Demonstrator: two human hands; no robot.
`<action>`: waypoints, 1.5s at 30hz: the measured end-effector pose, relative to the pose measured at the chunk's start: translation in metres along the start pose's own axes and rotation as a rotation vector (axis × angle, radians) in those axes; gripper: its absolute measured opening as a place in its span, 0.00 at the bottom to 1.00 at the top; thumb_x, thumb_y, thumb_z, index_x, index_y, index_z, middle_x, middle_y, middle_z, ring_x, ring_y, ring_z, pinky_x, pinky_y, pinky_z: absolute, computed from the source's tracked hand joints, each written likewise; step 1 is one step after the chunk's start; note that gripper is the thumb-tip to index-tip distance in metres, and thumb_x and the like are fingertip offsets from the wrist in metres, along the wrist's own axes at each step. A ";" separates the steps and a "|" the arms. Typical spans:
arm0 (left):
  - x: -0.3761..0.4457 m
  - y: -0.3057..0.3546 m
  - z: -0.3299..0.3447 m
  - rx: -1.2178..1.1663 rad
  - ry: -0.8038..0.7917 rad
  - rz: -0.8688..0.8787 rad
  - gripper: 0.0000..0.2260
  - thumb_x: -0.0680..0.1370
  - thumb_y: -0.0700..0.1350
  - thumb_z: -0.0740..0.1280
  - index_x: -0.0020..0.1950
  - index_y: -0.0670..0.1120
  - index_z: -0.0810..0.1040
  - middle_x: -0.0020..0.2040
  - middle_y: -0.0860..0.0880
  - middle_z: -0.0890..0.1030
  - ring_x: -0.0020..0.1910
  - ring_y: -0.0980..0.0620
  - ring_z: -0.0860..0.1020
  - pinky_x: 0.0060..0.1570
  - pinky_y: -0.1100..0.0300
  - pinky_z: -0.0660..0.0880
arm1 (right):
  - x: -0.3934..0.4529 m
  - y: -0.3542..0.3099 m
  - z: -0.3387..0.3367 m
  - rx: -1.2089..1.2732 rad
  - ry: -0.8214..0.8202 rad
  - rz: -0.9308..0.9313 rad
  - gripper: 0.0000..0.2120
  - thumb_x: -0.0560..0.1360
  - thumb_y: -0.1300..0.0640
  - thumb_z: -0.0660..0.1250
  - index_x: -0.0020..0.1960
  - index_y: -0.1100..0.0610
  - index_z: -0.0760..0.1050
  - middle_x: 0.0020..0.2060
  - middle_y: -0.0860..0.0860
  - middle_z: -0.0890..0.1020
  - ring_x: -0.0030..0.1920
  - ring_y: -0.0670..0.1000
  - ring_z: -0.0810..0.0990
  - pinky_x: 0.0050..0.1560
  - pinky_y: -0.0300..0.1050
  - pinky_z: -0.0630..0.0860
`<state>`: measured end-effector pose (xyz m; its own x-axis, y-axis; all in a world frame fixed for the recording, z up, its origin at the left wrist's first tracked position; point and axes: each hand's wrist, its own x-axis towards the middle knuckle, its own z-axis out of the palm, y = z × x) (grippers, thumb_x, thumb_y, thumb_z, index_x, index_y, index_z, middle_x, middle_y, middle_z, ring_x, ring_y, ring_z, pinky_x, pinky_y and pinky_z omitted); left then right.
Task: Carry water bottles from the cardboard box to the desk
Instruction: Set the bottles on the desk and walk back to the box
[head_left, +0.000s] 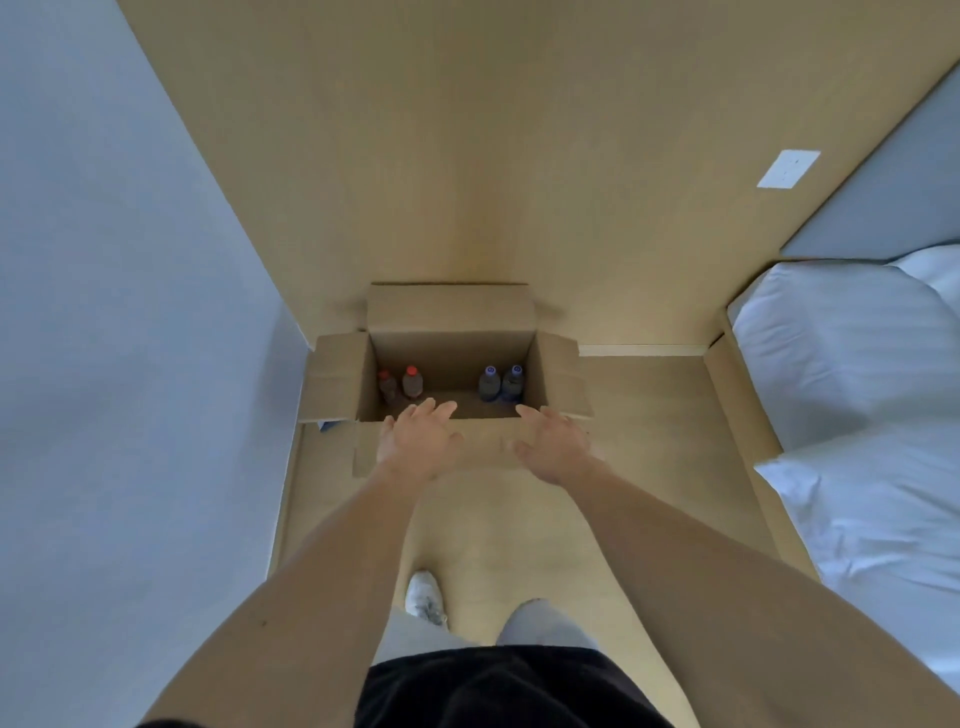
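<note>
Head view, contents listed by count.

Cardboard box (451, 332): one, open-topped, stood on the floor against the wall panel, all four flaps folded outward.

Red-capped bottles (412, 382): two, upright, set side by side in the box's left inner corner. The contents appear dark; labels cannot be read.

Blue-capped bottles (490, 383): two, upright, set side by side in the box's right inner corner, well apart from the red-capped pair. Four bottles are counted in all, every one inside the box; none is held.

Left hand (415, 441): one, extended over the near flap, fingers straight and slightly spread, tips at the box's near rim, nothing gripped.

Right hand (553, 441): one, extended likewise beside the left, fingers relaxed and loosely parted, nothing gripped. Both forearms are bare.

Shoe (426, 597): one seen, white, on the floor below the arms. Pale trouser legs and a black garment are seen at the lower edge.

Floor (649, 415): light wood-toned, bearing the box.

Wall panel (467, 156): tan, behind the box, carrying one white wall plate (788, 168) at upper right.

Left wall (104, 312): pale grey-blue.

Bed (857, 389): one, at right, dressed in white bedding, with a grey headboard (893, 208) behind it. A small blue item by the box's left flap is too hidden to identify.
</note>
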<state>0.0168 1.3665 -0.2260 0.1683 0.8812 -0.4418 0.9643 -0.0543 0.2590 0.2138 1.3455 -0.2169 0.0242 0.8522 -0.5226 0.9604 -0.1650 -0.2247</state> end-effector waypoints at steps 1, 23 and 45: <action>0.018 -0.005 -0.007 0.008 -0.018 0.002 0.25 0.83 0.55 0.57 0.80 0.55 0.59 0.81 0.50 0.59 0.79 0.47 0.59 0.76 0.42 0.56 | 0.015 -0.004 -0.004 0.025 -0.007 0.019 0.30 0.81 0.42 0.58 0.80 0.45 0.54 0.77 0.53 0.63 0.75 0.58 0.63 0.72 0.57 0.65; 0.315 -0.020 0.030 -0.098 -0.252 -0.073 0.26 0.83 0.57 0.59 0.80 0.56 0.59 0.80 0.49 0.62 0.77 0.46 0.63 0.74 0.44 0.62 | 0.308 0.009 0.003 0.398 -0.149 0.276 0.30 0.81 0.43 0.61 0.80 0.48 0.57 0.77 0.50 0.63 0.74 0.55 0.66 0.71 0.51 0.68; 0.578 -0.083 0.344 -0.396 -0.278 -0.041 0.36 0.78 0.50 0.72 0.81 0.53 0.57 0.75 0.44 0.71 0.72 0.41 0.71 0.66 0.55 0.67 | 0.577 0.100 0.282 0.706 0.247 0.586 0.37 0.79 0.55 0.68 0.81 0.54 0.51 0.79 0.53 0.60 0.78 0.54 0.59 0.73 0.42 0.57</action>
<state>0.1044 1.7191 -0.7988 0.2317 0.7172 -0.6572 0.8283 0.2088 0.5198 0.2454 1.6814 -0.7726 0.5846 0.6063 -0.5391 0.3893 -0.7926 -0.4692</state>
